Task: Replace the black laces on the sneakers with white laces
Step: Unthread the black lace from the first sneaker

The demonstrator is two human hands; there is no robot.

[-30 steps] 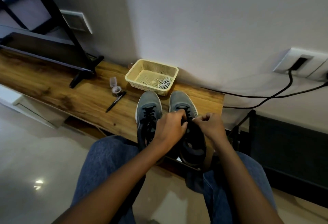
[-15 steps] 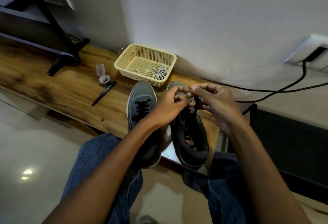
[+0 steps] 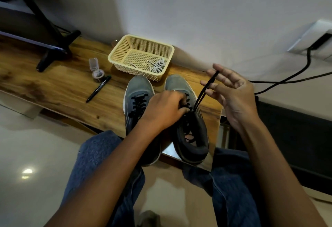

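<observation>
Right hand (image 3: 233, 90): fingers spread, thumb pinching black lace (image 3: 206, 90), drawing it out above the right sneaker (image 3: 190, 119).
Left hand (image 3: 165, 108): fingers curled onto that sneaker's eyelets, steadying it.

Bare wood lies left of the sneakers (image 3: 139, 101), bounded by pen (image 3: 98, 89) and basket (image 3: 115, 58).

The left hand (image 3: 164, 109) curls knuckles-up on the right sneaker (image 3: 186, 119), pinching its lacing. The right hand (image 3: 231, 95) is raised beside it, fingers spread, pinching the black lace (image 3: 206, 88).
</observation>
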